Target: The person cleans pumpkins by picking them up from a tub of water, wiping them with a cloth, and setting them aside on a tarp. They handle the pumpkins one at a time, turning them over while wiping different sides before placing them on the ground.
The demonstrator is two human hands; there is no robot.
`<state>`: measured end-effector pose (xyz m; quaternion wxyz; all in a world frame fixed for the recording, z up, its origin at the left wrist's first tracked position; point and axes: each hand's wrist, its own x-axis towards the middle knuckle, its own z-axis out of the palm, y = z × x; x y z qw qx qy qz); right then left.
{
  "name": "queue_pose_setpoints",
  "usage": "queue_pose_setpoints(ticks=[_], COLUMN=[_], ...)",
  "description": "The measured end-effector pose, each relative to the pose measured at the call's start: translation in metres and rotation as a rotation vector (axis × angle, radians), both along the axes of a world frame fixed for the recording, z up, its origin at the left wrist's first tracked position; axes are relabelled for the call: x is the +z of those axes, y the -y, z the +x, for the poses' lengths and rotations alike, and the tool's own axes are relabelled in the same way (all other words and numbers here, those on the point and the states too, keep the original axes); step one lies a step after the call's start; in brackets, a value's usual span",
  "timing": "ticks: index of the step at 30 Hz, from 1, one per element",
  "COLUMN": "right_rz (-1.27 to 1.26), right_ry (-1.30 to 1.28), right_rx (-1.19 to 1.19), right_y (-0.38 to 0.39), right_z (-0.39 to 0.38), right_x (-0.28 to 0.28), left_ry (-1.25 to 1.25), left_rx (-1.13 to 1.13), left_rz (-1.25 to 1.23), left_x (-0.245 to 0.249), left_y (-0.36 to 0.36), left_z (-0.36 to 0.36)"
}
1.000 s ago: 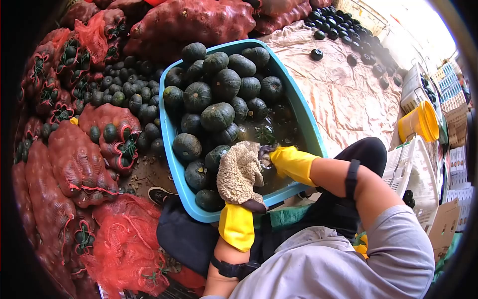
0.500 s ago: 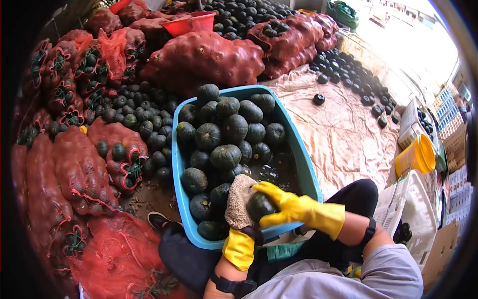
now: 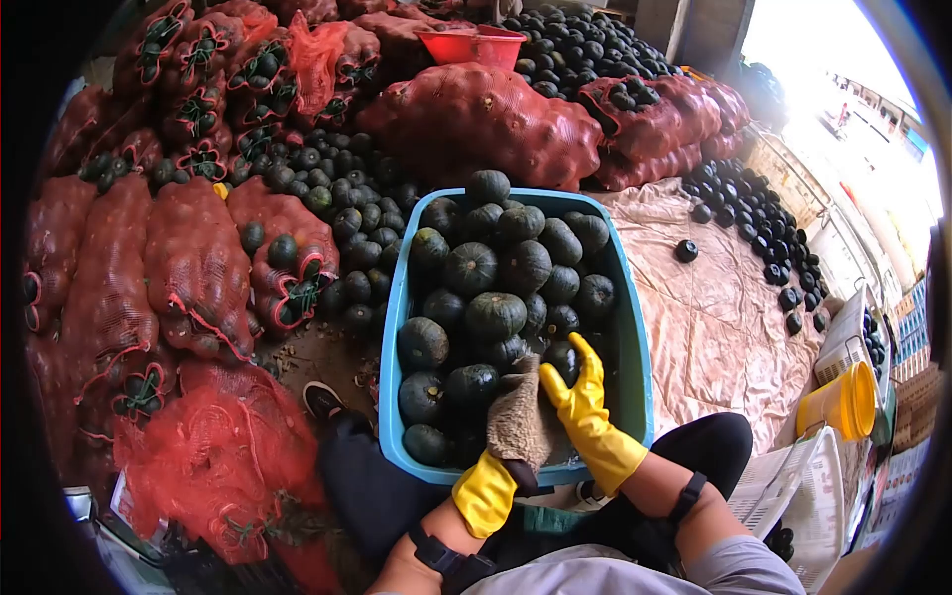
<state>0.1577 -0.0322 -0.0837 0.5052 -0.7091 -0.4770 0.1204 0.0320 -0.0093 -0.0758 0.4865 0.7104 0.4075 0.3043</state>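
Note:
My right hand [image 3: 587,404], in a yellow rubber glove, grips a small dark green pumpkin [image 3: 561,361] with thumb and fingers on its right and near sides. My left hand [image 3: 514,421] wears a beige rough-textured cloth mitt over a yellow glove; the mitt lies right beside the pumpkin, and the fingers inside it are hidden. Both hands are over the near end of a blue plastic tub [image 3: 391,397]. Heaped in the tub are other dark green pumpkins [image 3: 496,316], wet and shiny.
Red mesh sacks [image 3: 193,268] of pumpkins stand at left and behind the tub. A red basin [image 3: 471,46] sits at the back. Loose pumpkins [image 3: 759,233] lie on a pale sheet [image 3: 709,307] at right. A yellow bucket [image 3: 838,405] and white crate [image 3: 788,496] are nearby.
The camera view has swung to the left. My right hand has turned to point more upward, and the pumpkin has gone from the mitt's lower right side to its upper right.

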Motion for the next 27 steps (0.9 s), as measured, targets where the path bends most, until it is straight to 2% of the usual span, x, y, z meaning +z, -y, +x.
queue_pose_setpoints(ticks=[2,3,4,5,6,7,8,9,11,12,13,14,15,16,17,18,19,20,21,23,24,26,27], right_rz=[-0.099,-0.095,-0.077,-0.068,-0.145,-0.229,-0.031,-0.053,-0.027,-0.023,-0.072,-0.190,-0.292,-0.217,-0.065,0.086,-0.030,-0.155,-0.301,-0.298,-0.304,-0.455,-0.519], right_ry=[-0.188,-0.286,-0.313,-0.318,-0.355,-0.394,-0.171,0.044,0.199,0.148,0.040,-0.530,-1.096,-1.264,-0.827,-0.385,-0.896,-0.591,-0.140,0.183,0.101,-0.398,-0.652], right_rx=[0.194,0.377,0.626,0.761,0.662,0.558,0.433,0.369,0.360,0.436,0.487,0.467,0.407,0.314,0.378,0.316,0.147,0.261,0.403,0.610,0.651,0.638,0.617], right_y=[0.006,0.023,0.028,0.029,0.022,0.018,0.016,0.016,0.034,0.040,0.043,0.041,0.036,0.032,0.030,0.028,0.024,0.025,0.027,0.030,0.032,0.029,0.029], right_z=[0.001,-0.005,0.003,0.005,0.008,0.009,0.008,-0.002,-0.037,-0.029,-0.021,-0.019,-0.018,-0.019,-0.015,-0.011,-0.025,-0.016,0.001,0.006,0.005,0.007,0.006], right_x=[0.021,0.034,0.020,0.032,0.053,0.067,0.044,0.060,0.077,0.069,0.067,0.075,0.084,0.083,0.055,0.026,0.046,0.044,0.058,0.079,0.075,0.080,0.082], left_ry=[-0.234,-0.013,0.212,0.421,0.404,0.246,0.084,-0.213,-0.033,-0.048,0.057,0.158,0.163,0.168,-0.029,0.244,0.320,0.399,0.283,0.050,-0.038,0.298,0.481], left_rx=[-0.041,-0.050,-0.079,-0.124,-0.048,0.015,0.064,0.100,-0.025,-0.179,-0.276,-0.378,-0.209,-0.042,0.132,0.215,0.218,0.229,0.164,0.034,-0.054,-0.097,-0.004], left_rz=[0.318,0.304,0.290,0.282,0.223,0.189,0.152,0.164,0.566,0.523,0.501,0.469,0.488,0.493,0.525,0.174,0.066,-0.040,0.101,0.373,0.429,0.308,0.234], left_x=[0.009,0.006,0.003,0.000,0.005,0.007,0.010,0.009,-0.036,-0.023,-0.003,0.017,0.003,-0.006,-0.014,-0.020,-0.019,-0.018,-0.003,0.019,0.018,0.016,-0.013], left_y=[0.005,-0.001,-0.007,-0.014,-0.012,-0.010,-0.009,-0.014,-0.031,-0.040,-0.043,-0.045,-0.030,-0.016,-0.006,0.005,0.008,0.011,0.006,-0.008,-0.016,-0.014,-0.007], left_z=[0.008,-0.006,-0.019,-0.033,-0.032,-0.029,-0.026,-0.022,-0.029,-0.039,-0.049,-0.058,-0.054,-0.050,-0.033,-0.018,-0.017,-0.015,-0.027,-0.051,-0.058,-0.069,-0.064])
